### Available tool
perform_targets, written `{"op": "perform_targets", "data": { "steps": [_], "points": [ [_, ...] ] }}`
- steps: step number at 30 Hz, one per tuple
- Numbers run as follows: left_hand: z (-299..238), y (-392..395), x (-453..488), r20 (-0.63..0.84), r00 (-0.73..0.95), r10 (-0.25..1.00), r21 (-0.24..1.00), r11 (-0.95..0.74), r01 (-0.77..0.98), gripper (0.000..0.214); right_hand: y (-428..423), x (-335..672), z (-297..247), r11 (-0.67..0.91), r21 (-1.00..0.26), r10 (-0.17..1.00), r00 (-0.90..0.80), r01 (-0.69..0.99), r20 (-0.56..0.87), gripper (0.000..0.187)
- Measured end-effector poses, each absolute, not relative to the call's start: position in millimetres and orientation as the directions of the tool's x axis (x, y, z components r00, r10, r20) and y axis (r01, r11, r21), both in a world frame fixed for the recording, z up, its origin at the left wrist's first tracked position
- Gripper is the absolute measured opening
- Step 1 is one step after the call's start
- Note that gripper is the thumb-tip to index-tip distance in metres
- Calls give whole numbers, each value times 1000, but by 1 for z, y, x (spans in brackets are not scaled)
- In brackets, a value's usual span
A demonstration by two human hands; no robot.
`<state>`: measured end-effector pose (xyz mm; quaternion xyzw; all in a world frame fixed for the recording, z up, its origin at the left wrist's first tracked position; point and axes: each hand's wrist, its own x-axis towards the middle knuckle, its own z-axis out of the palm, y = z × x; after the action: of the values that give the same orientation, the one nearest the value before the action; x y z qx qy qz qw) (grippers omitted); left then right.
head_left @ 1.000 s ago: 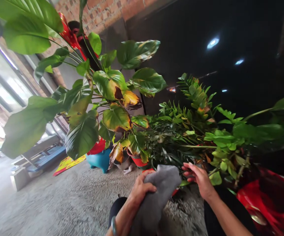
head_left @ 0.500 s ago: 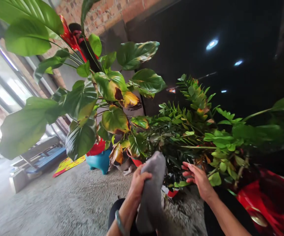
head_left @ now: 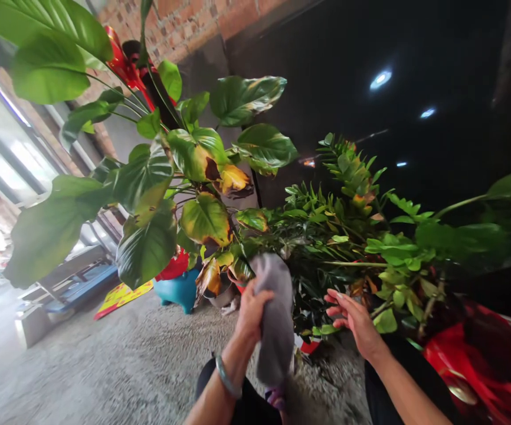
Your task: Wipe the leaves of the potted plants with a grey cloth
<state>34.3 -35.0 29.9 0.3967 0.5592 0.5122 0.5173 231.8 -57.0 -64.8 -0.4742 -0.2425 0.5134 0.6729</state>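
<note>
In the head view, the left hand [head_left: 251, 313] is clamped on a grey cloth [head_left: 277, 313] at six o'clock, a bangle [head_left: 226, 378] on its wrist. The right hand [head_left: 355, 321], at five o'clock, is open, fingers spread, near the ZZ plant [head_left: 348, 236]. A broad-leaved plant [head_left: 206, 219] with yellowing leaves spreads toward ten o'clock. A blue pot [head_left: 178, 290] sits at seven, a red pot [head_left: 481, 366] at four, and a brick wall [head_left: 184, 23] rises at eleven.

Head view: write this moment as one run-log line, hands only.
left hand: holds grey cloth | right hand: open, empty, near ZZ plant
</note>
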Motion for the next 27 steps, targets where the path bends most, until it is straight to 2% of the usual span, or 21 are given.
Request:
{"op": "perform_targets", "data": {
  "steps": [2, 4, 5, 7, 10, 12, 14, 17, 20, 23, 27],
  "points": [
    [10, -54, 37, -292, 47, 955, 954, 295, -54, 46, -57, 233, -64, 24, -882, 917, 362, -470, -168, 37],
    [14, -68, 35, -267, 188, 945, 957, 282, -62, 43, -56, 234, -64, 27, -873, 904, 385, -487, -186, 37],
    [24, -71, 33, -212, 207, 955, 969, 233, -82, 43, -56, 234, -64, 25, -867, 895, 399, -497, -202, 36],
    [55, -68, 31, -55, 139, 989, 988, 74, -137, 47, -55, 235, -64, 11, -857, 878, 416, -516, -239, 35],
    [96, -46, 33, 196, -57, 979, 959, -204, -196, 56, -54, 235, -63, 11, -857, 880, 412, -516, -237, 34],
    [101, -30, 40, 260, -127, 957, 940, -281, -195, 58, -56, 235, -62, 21, -857, 895, 391, -515, -213, 33],
    [86, -22, 50, 209, -112, 971, 961, -225, -161, 56, -57, 234, -61, 16, -853, 908, 364, -522, -206, 35],
    [43, -30, 61, -19, 28, 999, 999, 20, -38, 50, -57, 234, -61, -17, -855, 916, 334, -518, -221, 38],
    [10, -53, 62, -214, 214, 953, 977, 206, 61, 45, -55, 237, -63, -67, -871, 910, 327, -486, -253, 36],
    [4, -72, 58, -251, 273, 929, 965, 261, 1, 49, -57, 237, -62, -109, -859, 901, 315, -500, -297, 36],
    [12, -79, 58, -158, 139, 978, 968, 181, -174, 73, -82, 219, -53, -104, -778, 908, 260, -620, -328, 52]
  ]
}}
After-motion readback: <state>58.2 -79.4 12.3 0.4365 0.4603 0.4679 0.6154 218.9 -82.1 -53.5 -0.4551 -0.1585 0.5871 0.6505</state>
